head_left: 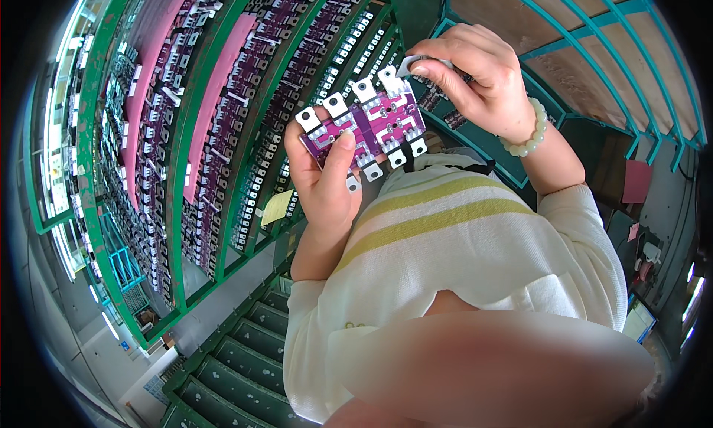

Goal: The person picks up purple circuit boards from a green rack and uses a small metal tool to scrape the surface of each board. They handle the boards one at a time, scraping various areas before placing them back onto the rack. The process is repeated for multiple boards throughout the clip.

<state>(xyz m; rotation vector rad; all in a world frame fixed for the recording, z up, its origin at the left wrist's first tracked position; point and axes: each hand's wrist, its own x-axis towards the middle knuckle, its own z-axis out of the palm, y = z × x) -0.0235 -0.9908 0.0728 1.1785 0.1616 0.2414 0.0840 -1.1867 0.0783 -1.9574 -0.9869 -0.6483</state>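
My left hand point(330, 187) is closed on a purple circuit board point(375, 127), thumb on its face and fingers behind it. Silver metal tabs with round holes stick out along both long edges of the board. By its upper right corner, my right hand point(475, 75) pinches a small greyish-white flat piece point(411, 63) between thumb and forefinger. That piece is beside the end tab point(389, 77); whether the two touch I cannot tell. A pale beaded bracelet point(529, 131) circles my right wrist.
At the left stands a green metal rack point(182, 161) packed with rows of similar boards, with pink sheets point(215, 109) between some. A yellow paper point(277, 207) hangs on its side. Green slatted shelving point(238, 354) is at the lower left; teal bars point(594, 38) frame brown panels at the upper right.
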